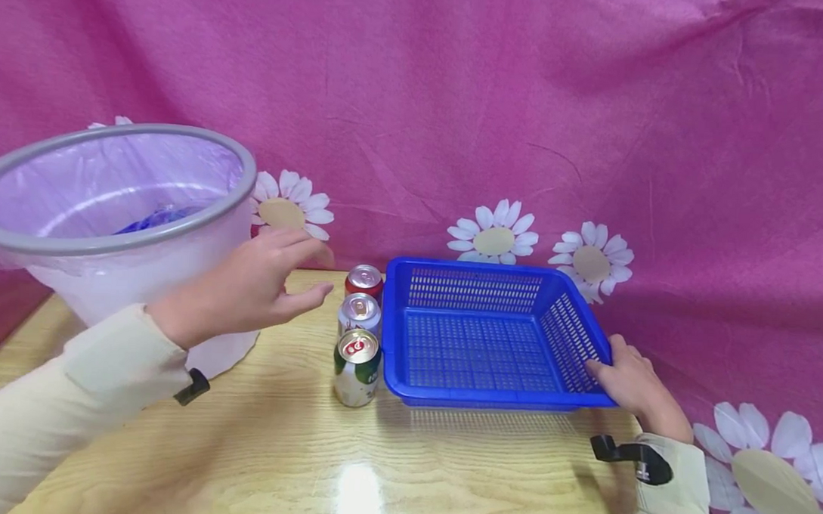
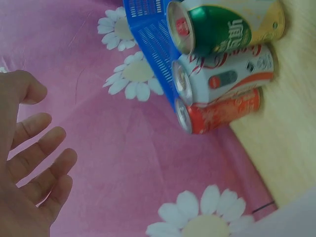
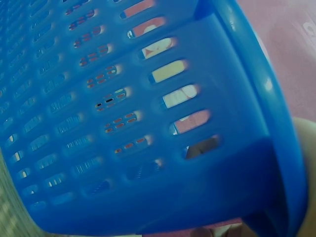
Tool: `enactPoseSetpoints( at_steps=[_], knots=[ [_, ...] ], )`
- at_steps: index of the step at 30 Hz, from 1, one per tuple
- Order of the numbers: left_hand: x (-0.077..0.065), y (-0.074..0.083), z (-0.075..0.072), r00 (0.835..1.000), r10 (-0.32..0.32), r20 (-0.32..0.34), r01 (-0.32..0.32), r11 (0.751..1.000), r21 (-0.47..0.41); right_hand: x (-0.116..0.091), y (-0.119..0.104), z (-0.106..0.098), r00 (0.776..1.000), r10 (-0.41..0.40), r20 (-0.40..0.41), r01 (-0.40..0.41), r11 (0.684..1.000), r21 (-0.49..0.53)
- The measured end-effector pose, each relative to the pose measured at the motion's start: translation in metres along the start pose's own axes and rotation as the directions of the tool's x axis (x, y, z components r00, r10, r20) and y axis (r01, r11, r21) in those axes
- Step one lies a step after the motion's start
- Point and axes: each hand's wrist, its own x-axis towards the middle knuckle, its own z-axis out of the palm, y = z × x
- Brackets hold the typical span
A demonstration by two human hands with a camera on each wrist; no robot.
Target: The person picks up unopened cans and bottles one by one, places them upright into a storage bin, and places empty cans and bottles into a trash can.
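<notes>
My right hand point(image 1: 633, 382) grips the right rim of a blue plastic basket point(image 1: 481, 399), its thumb over the edge. Holes of the basket wall point(image 3: 207, 182) fill most of the right wrist view. My left hand point(image 1: 257, 278) hangs in the air between the bin and the cans, holding nothing, thumb and fingers apart. Three drink cans stand in a row along the basket's left side: a green and white can point(image 1: 356, 367) in front, a white can point(image 1: 360, 310) in the middle, a red can point(image 1: 364, 279) at the back. In the left wrist view the fingers point(image 2: 49, 148) are loosely bent.
A white bin point(image 1: 200, 268) with a grey rim and a clear liner stands at the left, some blue material point(image 1: 157, 219) inside it. Behind the wooden table point(image 1: 275, 449) hangs a pink cloth point(image 1: 416, 121) with white daisies.
</notes>
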Motion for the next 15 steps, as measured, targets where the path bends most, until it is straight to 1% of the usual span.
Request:
enactPoseSetpoints(
  at_steps=[4,7,11,15],
  knots=[
    [-0.006,0.002,0.009,0.997,-0.059,0.05,0.061,0.998,-0.033,0.0,-0.001,0.0,1.0,0.0,0.001,0.0,1.0,0.001],
    [-0.01,0.003,0.015,0.994,-0.088,0.072,0.092,0.994,-0.053,0.0,0.0,0.0,1.0,-0.005,-0.005,0.005,1.0,-0.016],
    [-0.016,0.002,0.024,0.99,-0.114,0.081,0.121,0.989,-0.084,0.001,0.001,0.0,1.0,-0.006,-0.011,0.006,0.999,-0.032],
    [-0.022,0.002,0.035,0.988,-0.127,0.086,0.137,0.983,-0.12,0.001,0.002,0.001,1.0,-0.009,-0.018,0.009,0.999,-0.037]
  ],
)
